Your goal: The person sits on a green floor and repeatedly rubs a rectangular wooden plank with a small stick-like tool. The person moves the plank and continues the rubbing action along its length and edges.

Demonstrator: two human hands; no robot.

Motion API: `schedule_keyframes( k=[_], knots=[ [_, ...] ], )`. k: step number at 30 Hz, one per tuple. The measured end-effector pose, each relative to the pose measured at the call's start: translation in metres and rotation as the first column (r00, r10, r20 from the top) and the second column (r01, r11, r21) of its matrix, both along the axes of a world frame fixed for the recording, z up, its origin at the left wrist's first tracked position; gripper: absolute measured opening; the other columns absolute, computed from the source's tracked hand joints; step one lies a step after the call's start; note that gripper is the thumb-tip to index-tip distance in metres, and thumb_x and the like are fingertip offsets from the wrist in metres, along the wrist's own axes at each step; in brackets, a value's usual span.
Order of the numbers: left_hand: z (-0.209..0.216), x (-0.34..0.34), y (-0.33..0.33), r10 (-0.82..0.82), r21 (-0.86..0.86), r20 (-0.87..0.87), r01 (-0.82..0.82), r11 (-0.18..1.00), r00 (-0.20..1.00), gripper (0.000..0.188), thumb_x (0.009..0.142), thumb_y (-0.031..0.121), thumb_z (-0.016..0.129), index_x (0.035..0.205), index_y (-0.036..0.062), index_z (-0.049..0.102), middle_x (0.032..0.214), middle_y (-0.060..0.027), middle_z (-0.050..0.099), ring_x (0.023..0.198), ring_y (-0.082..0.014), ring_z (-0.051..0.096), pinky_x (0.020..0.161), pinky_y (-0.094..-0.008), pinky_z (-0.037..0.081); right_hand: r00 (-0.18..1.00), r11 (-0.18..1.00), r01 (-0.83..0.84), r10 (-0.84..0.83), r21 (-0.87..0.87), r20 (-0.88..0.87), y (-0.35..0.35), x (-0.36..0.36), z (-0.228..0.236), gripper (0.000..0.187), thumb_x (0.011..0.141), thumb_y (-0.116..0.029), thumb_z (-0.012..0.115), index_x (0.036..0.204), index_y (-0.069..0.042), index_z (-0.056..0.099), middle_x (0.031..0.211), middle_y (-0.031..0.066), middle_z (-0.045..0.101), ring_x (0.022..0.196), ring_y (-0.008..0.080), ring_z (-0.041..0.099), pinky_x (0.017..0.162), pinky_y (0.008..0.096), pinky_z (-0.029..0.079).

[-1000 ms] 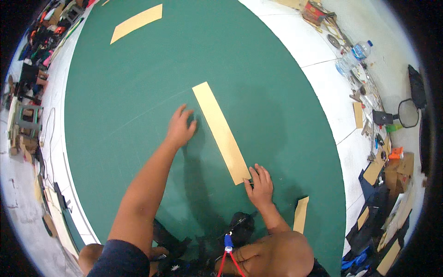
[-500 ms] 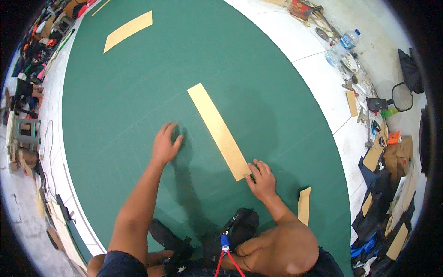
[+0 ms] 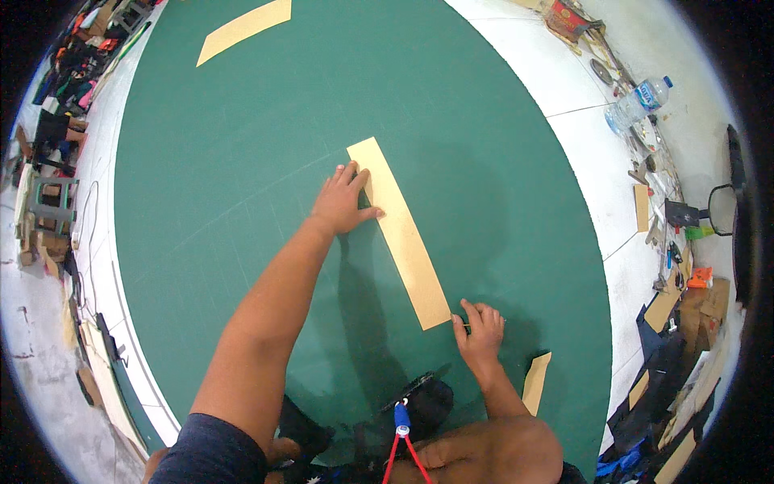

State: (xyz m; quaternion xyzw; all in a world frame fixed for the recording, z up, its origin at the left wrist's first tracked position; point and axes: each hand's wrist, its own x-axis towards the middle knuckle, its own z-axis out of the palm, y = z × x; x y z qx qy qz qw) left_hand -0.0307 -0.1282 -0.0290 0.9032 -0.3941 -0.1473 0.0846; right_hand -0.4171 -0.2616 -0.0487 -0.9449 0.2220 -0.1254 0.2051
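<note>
A long tan cardboard strip [image 3: 407,242] lies slanted on green cloth [image 3: 242,145]. Faint pale lines run across the cloth left of the strip. My left hand [image 3: 343,202] rests on the strip's far left edge, fingers apart, the thumb and fingertips on the card. Beside the strip's near right corner, my right hand [image 3: 482,329] is closed in a pinch, with its knuckles raised. Something thin and pale shows between its fingers, too small to make out.
Another tan card piece [image 3: 246,31] lies at the far left of the cloth, and a smaller one [image 3: 535,383] near my right knee. Along the right wall stand a water bottle [image 3: 637,105], card scraps and tools. Clutter and a grey stool [image 3: 53,202] line the left side.
My left hand has moved right and forward from bare cloth onto the far part of the strip. My right hand stays by the near corner. The whole view has shifted slightly.
</note>
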Motion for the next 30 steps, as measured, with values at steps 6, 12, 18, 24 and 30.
schedule_keyframes(
  k=[6,12,18,24,30],
  knots=[
    [-0.004,0.001,0.003,0.022,-0.047,-0.066,-0.025,0.999,0.998,0.101,0.076,0.056,0.085,0.155,0.0084,0.043,0.165,-0.0208,0.03,0.152,-0.0442,0.029,0.123,-0.0519,0.032,0.999,0.999,-0.048,0.048,0.016,-0.003,0.002,0.015,-0.001,0.04,0.089,-0.034,0.076,0.123,-0.014,0.071,0.11,0.0083,0.063,0.102,0.0301,0.058,0.084,0.046,0.044],
    [0.0,0.002,0.001,0.055,-0.065,-0.114,-0.063,0.996,0.992,0.103,0.073,0.053,0.088,0.153,0.0068,0.045,0.165,-0.0206,0.031,0.152,-0.0419,0.031,0.123,-0.0513,0.032,0.997,0.998,-0.064,0.063,0.0,-0.039,0.008,0.017,0.001,0.039,0.089,-0.036,0.076,0.123,-0.017,0.073,0.112,0.0078,0.062,0.106,0.0297,0.057,0.087,0.046,0.043],
    [0.001,0.006,0.001,0.054,-0.06,-0.092,-0.06,0.996,0.994,0.103,0.071,0.052,0.089,0.153,0.0068,0.046,0.165,-0.0208,0.031,0.149,-0.0409,0.037,0.121,-0.0472,0.037,0.997,0.997,-0.071,0.071,-0.026,-0.023,0.009,0.015,-0.007,0.037,0.089,-0.037,0.076,0.122,-0.022,0.074,0.114,0.0072,0.062,0.107,0.0298,0.057,0.088,0.047,0.042],
    [0.004,0.006,0.0,0.068,-0.039,-0.111,-0.073,0.997,0.991,0.104,0.069,0.051,0.091,0.153,0.0078,0.046,0.165,-0.0208,0.031,0.149,-0.0402,0.037,0.121,-0.0471,0.038,0.997,0.997,-0.066,0.065,-0.027,-0.035,0.011,0.014,-0.01,0.037,0.089,-0.038,0.076,0.122,-0.024,0.075,0.115,0.0078,0.062,0.108,0.0303,0.057,0.09,0.0475,0.043],
    [-0.002,0.007,-0.002,0.083,-0.069,-0.135,-0.093,0.993,0.987,0.106,0.067,0.049,0.093,0.152,0.0078,0.046,0.163,-0.0222,0.032,0.147,-0.0409,0.039,0.12,-0.0473,0.039,0.995,0.997,-0.069,0.067,-0.032,-0.071,0.01,0.009,-0.012,0.039,0.089,-0.039,0.077,0.124,-0.024,0.074,0.116,0.0072,0.062,0.11,0.0303,0.056,0.091,0.048,0.043]
  ],
)
